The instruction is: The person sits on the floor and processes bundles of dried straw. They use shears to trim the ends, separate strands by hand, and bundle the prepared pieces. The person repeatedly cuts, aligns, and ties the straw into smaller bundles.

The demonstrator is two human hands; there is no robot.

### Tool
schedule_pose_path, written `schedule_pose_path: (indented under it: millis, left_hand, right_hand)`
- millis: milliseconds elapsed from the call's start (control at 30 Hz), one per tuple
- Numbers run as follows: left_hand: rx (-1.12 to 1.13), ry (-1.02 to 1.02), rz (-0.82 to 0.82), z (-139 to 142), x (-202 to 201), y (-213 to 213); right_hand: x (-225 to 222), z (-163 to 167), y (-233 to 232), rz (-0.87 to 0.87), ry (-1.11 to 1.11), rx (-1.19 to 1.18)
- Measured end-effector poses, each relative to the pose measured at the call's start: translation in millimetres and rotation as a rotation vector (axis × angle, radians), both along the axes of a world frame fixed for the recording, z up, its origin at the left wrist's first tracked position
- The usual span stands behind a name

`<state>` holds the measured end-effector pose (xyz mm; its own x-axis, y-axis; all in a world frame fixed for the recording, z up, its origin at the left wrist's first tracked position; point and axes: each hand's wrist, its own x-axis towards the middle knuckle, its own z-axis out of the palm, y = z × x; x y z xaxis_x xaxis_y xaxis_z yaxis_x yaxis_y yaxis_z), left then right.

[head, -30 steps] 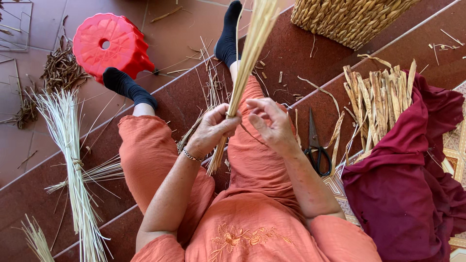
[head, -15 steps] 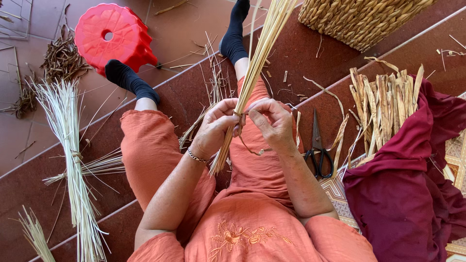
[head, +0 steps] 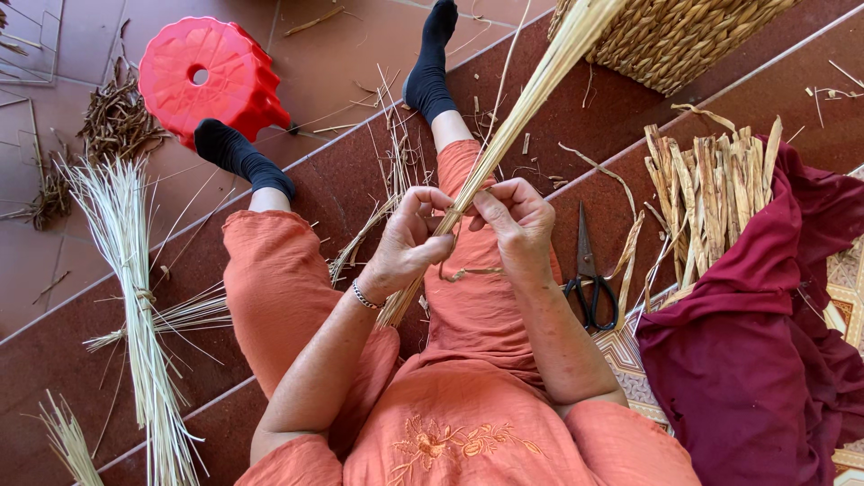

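Observation:
I sit on reddish floor tiles in orange clothes and black socks, legs stretched out. My left hand [head: 409, 241] is closed around a long bundle of pale straw stalks [head: 531, 94] that slants from my lap up to the top right. Against the same bundle, just right of the left hand, my right hand [head: 515, 227] pinches a thin strand [head: 468, 271] that hangs below in a curl. A bracelet shows on my left wrist.
Black-handled scissors [head: 587, 274] lie to my right, beside flat dried leaf strips [head: 706, 193] on a maroon cloth [head: 765, 360]. A woven basket [head: 684, 36] stands top right, a red plastic stool [head: 202, 76] top left. Tied pale straw bundles [head: 135, 288] lie at left.
Both hands have shifted slightly along the straw bundle, and the fingers of the right hand have worked the thin strand closer against it. The view has tilted a little.

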<state>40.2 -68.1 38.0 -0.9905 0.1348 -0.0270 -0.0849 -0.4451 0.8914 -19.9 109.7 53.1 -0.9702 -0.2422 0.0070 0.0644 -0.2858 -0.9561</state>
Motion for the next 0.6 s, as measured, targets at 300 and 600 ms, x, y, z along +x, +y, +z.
schedule_pose_path:
  millis: [300,600]
  left_hand:
    - [-0.129,0.013,0.3,-8,2,18]
    - [-0.096,0.045,0.4,-11,0,19]
  right_hand:
    - [7,1,-9,0.0,0.185,0.164]
    - [16,-10,-23,-0.002,0.253,0.14]
